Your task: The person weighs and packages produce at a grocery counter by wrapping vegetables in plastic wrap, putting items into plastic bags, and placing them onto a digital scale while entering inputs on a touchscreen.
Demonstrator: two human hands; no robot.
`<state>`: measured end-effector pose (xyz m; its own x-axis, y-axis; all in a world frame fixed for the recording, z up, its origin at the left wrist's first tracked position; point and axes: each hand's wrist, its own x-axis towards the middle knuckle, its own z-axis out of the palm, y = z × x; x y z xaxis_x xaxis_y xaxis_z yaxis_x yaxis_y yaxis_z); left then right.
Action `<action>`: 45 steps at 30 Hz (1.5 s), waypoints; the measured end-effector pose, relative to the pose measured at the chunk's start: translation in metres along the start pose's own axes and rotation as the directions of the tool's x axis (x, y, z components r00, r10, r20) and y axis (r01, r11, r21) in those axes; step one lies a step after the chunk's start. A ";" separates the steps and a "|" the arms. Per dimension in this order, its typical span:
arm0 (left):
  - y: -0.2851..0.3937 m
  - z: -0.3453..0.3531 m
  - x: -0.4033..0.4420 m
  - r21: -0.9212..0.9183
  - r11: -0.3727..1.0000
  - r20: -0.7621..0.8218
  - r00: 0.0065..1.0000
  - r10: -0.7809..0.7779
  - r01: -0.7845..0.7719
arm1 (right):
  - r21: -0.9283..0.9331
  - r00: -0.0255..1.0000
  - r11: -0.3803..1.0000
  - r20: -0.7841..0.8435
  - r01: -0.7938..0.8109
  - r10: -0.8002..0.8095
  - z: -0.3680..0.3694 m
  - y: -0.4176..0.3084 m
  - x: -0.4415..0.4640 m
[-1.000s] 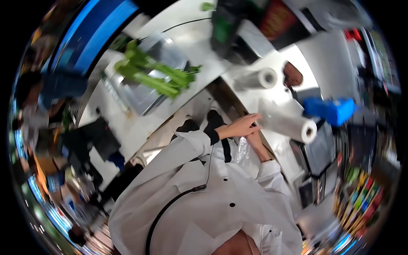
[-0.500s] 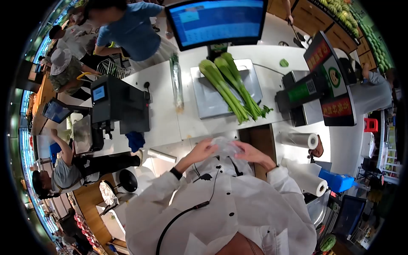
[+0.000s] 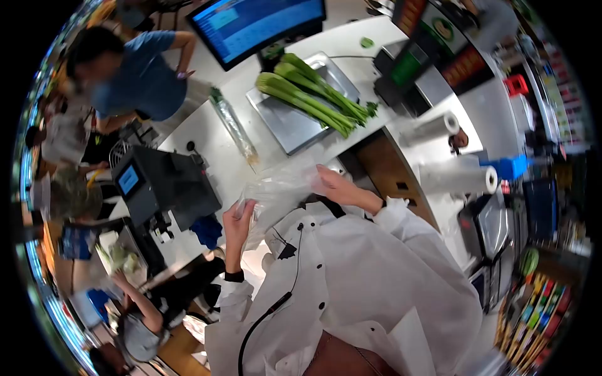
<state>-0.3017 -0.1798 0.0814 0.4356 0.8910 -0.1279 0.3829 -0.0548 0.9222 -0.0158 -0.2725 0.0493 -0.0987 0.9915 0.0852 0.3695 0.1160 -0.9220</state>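
A clear plastic bag is stretched between my two hands above the counter's near edge. My left hand pinches its lower left side, and my right hand grips the other end. Beyond the bag, two bunches of celery lie across a metal scale plate, their leafy ends toward the right. A long wrapped vegetable in a clear sleeve rests on the counter left of the scale.
A blue-lit monitor stands behind the scale. Two plastic rolls lie at right, beside a dark display stand. At left are a black machine, a person in blue and a co-worker's arm.
My hands have moved apart, and the bunched bag is now spread out between them. The view has turned, so the counter and scale appear tilted and farther left.
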 end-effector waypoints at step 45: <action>0.077 0.106 0.015 -0.563 0.826 -0.438 0.851 -0.290 -0.009 | 0.693 0.996 0.716 0.063 -0.089 0.063 -0.111 0.026 0.087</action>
<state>-0.1792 -0.2181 0.1115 -0.0965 0.9716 -0.2162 -0.1465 0.2010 0.9686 0.0879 -0.1764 0.0751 -0.1333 0.9911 0.0034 -0.3668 -0.0462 -0.9292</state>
